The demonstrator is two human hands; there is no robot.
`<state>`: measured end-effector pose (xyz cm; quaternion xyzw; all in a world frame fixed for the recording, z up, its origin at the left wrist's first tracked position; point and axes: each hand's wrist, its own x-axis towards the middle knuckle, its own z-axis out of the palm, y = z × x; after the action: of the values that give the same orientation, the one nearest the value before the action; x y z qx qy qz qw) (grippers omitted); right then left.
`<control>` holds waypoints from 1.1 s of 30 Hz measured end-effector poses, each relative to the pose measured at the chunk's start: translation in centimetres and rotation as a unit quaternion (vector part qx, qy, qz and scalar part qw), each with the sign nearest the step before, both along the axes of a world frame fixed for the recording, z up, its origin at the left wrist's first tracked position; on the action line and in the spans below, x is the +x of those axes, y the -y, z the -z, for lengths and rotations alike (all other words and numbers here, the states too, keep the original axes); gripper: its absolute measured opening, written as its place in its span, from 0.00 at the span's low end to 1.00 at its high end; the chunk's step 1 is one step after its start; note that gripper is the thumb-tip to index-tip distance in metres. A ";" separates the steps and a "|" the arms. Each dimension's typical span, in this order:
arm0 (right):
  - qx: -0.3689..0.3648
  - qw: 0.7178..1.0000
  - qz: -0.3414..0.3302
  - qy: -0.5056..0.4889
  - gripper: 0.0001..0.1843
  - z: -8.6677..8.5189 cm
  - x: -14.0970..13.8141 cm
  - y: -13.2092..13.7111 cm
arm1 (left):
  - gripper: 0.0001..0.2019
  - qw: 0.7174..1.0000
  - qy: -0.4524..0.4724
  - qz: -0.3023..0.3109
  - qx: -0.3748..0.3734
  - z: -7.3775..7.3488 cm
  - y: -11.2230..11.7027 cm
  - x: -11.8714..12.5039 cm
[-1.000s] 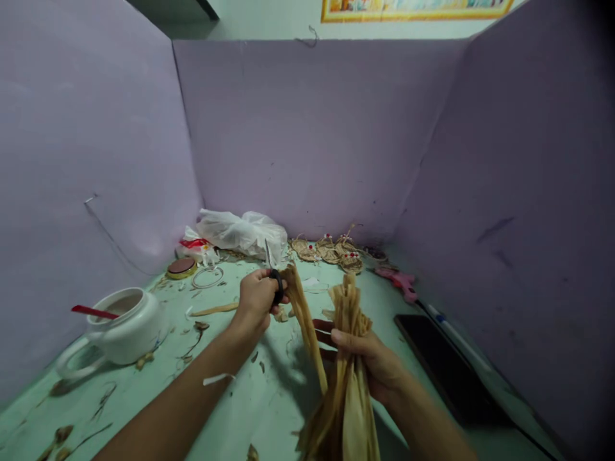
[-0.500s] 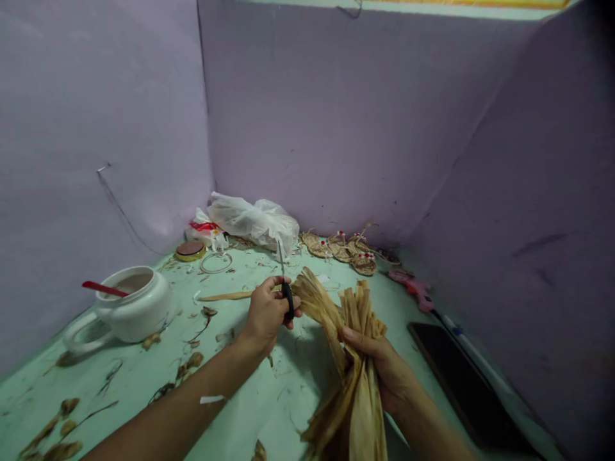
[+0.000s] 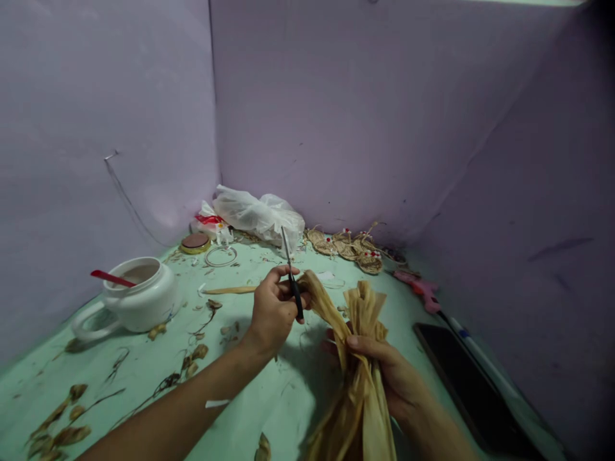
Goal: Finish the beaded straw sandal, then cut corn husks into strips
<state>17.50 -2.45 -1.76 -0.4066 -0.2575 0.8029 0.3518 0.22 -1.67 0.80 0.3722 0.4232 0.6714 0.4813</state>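
Note:
My left hand (image 3: 272, 312) is closed around black-handled scissors (image 3: 291, 275), blades pointing up and away. It also pinches the tip of one tan dried husk strip (image 3: 323, 301) pulled aside from the bundle. My right hand (image 3: 389, 374) grips a bundle of dried husks (image 3: 361, 358) upright over the pale green table (image 3: 269, 410); the strips fan out above my thumb and hang down below my palm. Both hands are close together at the middle of the view.
A white pot (image 3: 137, 298) with a red stick stands at left. A plastic bag (image 3: 257, 214), a round tin (image 3: 195, 242), a wire ring (image 3: 221, 256) and woven straw pieces (image 3: 348, 248) lie at the back. A pink tool (image 3: 417, 285) and a black phone (image 3: 464, 387) lie right. Purple partitions enclose the table.
My left hand with the scissors drew one husk strip further left from the bundle. The camera tilted down and shifted, so things sit slightly more to the right.

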 end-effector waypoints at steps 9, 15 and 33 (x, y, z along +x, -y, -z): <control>-0.019 0.999 -0.020 -0.042 0.15 -0.3 -0.8 0.6 | 0.20 0.999 -0.038 -0.002 -0.021 0.0 -0.1 0.1; 0.006 0.990 0.140 0.026 0.14 -0.3 -1.3 0.3 | 0.20 0.998 -0.040 -0.002 -0.041 0.6 -0.5 0.1; 0.084 0.925 0.371 0.005 0.13 -1.9 1.1 -1.7 | 0.20 0.935 -0.278 0.221 -0.013 -0.7 0.0 -3.5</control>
<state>18.56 -0.77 0.15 -0.4459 -0.1562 0.5883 0.6563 -3.24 -1.71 1.48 0.6217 0.4563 0.4119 0.4854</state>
